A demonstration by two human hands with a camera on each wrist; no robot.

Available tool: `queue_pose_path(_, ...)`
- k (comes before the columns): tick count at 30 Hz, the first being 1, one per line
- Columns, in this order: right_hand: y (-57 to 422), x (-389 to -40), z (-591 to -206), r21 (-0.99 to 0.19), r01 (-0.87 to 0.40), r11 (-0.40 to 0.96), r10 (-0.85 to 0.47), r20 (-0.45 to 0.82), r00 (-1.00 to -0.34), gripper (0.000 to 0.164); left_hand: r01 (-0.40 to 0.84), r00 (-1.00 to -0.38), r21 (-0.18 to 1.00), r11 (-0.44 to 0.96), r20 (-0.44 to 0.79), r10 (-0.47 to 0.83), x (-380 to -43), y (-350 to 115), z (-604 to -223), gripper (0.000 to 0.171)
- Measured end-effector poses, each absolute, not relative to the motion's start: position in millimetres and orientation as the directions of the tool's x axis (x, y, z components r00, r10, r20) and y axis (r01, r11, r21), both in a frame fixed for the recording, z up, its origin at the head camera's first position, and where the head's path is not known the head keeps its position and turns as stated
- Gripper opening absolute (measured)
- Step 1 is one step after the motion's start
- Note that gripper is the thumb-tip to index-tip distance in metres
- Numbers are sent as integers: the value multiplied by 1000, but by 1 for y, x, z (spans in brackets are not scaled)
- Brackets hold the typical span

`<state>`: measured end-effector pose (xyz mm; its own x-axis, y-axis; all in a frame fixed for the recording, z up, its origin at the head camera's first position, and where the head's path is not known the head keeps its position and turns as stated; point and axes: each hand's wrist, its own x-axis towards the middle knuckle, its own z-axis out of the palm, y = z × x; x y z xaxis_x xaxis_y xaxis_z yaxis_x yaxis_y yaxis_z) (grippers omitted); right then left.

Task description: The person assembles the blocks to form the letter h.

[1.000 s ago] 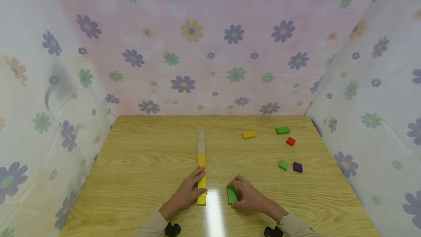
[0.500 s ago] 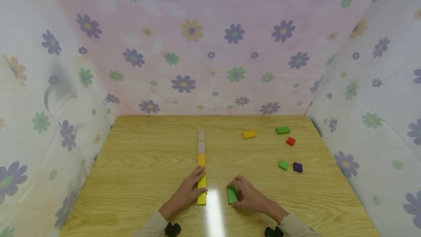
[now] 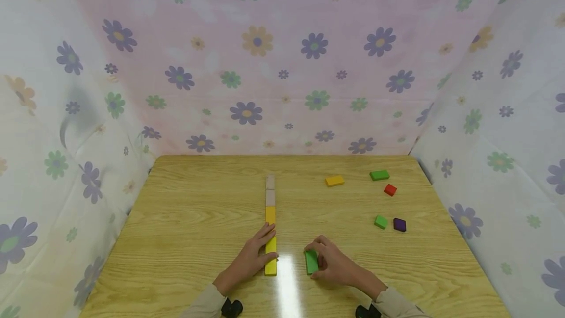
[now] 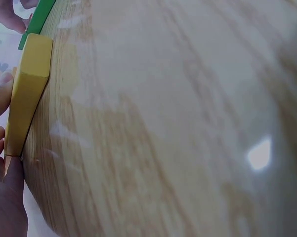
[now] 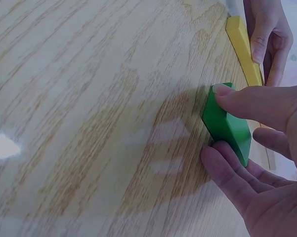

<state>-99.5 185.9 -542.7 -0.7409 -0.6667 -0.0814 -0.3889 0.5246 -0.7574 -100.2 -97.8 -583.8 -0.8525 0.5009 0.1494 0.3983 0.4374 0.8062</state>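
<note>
A straight row of rectangular blocks runs away from me on the table, two pale wooden blocks (image 3: 270,197) at its far end and several yellow blocks (image 3: 270,268) at the near end. Across the yellow part lies my left hand (image 3: 252,254), fingers relaxed, thumb over the nearest block. My right hand (image 3: 333,261) pinches a green block (image 3: 311,262) by its two ends, thumb at the near end and fingertips at the far one. This green block sits to the right of the row, with a gap between them; in the right wrist view it is close at the tabletop.
Farther right lie an orange-yellow block (image 3: 334,180), a long green block (image 3: 379,175), a small red block (image 3: 390,190), a small green block (image 3: 381,222) and a dark purple block (image 3: 399,225). Flowered cloth (image 3: 282,87) rises behind the wooden table (image 3: 198,200) and at both sides.
</note>
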Motion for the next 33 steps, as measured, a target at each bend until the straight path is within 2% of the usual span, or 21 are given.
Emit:
queue_pose_path(12, 187, -100, -542, -741, -390, 547, -666, -103, -738, 52, 401, -855, 804, 439, 155, 495, -100, -98, -585, 64)
queue_pose_path(20, 193, -103, -535, -718, -425, 552, -679, -91, -729, 61, 399, -855, 801, 447, 149, 497, -101, -97, -585, 64)
queue_pose_path(27, 209, -113, -525, -712, -412, 568, -667, -106, -737, 52, 396, -857, 800, 451, 146, 494, -101, -98, -587, 64)
queue_pose_path(33, 227, -129, -513, -683, -405, 607, -615, -81, -785, 46, 406, -856, 800, 442, 164, 490, -99, -97, -586, 64)
